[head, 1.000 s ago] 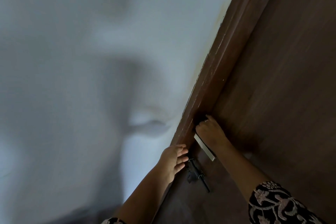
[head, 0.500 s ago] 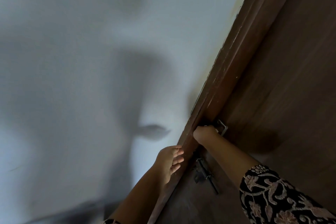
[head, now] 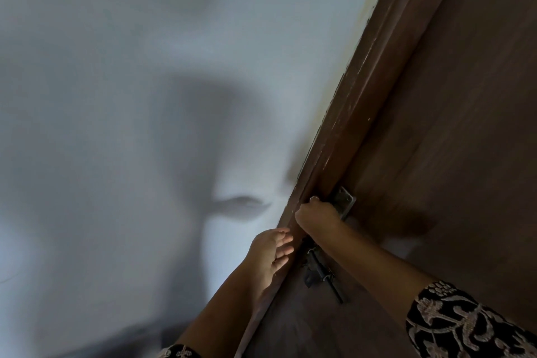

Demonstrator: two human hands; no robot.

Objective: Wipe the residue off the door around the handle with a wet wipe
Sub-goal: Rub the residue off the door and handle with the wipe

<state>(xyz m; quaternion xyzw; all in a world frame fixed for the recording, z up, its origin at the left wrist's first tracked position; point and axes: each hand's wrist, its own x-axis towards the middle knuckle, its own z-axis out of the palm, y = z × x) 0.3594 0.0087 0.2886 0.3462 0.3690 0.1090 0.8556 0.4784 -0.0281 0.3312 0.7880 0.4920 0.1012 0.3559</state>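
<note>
The brown wooden door point(head: 453, 131) fills the right side. Its metal handle point(head: 345, 201) sits near the door's edge, and only its upper bracket shows. My right hand point(head: 317, 213) is closed in a fist over the rest of the handle, thumb on top. No wet wipe is clearly visible. A pale blurred patch point(head: 402, 244) lies on the door behind my right forearm, and I cannot tell what it is. My left hand point(head: 271, 253) rests on the door frame point(head: 357, 102) below the handle, fingers loosely bent, holding nothing.
A dark sliding bolt latch point(head: 321, 272) is fixed to the door just below the handle, between my two forearms. A white wall point(head: 130, 96) with soft shadows covers the left side. My right sleeve point(head: 465, 325) is black with a pale pattern.
My right hand has slid from lying flat on the door above the handle to a fist over the handle, hiding its bar. My left hand has stayed on the frame.
</note>
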